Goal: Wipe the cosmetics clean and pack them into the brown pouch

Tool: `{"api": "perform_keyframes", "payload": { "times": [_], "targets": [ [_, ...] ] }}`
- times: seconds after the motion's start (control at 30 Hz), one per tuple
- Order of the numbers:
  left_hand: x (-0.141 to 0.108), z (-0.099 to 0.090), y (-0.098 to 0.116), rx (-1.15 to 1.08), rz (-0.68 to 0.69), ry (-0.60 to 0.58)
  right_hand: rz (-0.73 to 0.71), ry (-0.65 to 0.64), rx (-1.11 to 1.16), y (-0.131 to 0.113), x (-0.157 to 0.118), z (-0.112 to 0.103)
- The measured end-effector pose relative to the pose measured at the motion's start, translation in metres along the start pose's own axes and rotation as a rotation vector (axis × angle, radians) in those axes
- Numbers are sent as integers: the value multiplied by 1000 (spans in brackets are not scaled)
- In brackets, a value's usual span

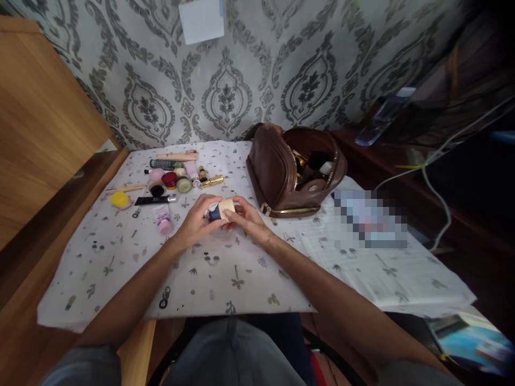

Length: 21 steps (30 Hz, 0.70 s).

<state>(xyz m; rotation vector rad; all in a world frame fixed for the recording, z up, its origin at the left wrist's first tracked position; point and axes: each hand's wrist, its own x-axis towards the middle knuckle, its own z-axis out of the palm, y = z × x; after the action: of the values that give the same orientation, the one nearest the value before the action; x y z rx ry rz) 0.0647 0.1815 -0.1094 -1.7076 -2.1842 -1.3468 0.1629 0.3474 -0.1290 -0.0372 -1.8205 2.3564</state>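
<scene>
Toward the far-left corner of the surface [253, 295], small cosmetics cluster, with a pink tube [163, 220] lying nearest the person. Next comes the left hand [196, 219], its fingers grasping the dark-blue end of a small cream-and-blue container [222, 209] between thumb and forefinger. The container is held above the surface's middle; the right hand [250, 221] grips its cream end, thumb across the near side. Rightward, by the far edge, stands an unzipped brown bag [273, 171].
</scene>
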Motion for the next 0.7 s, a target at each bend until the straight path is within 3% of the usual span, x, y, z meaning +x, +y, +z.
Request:
{"api": "perform_keyframes", "payload": {
  "times": [0.17, 0.7],
  "targets": [
    [1, 1, 3, 75, 83, -1, 32, 42, 64, 1, -1, 2],
    [4, 3, 8, 158, 160, 5, 177, 140, 391, 3, -1, 13]
  ]
}}
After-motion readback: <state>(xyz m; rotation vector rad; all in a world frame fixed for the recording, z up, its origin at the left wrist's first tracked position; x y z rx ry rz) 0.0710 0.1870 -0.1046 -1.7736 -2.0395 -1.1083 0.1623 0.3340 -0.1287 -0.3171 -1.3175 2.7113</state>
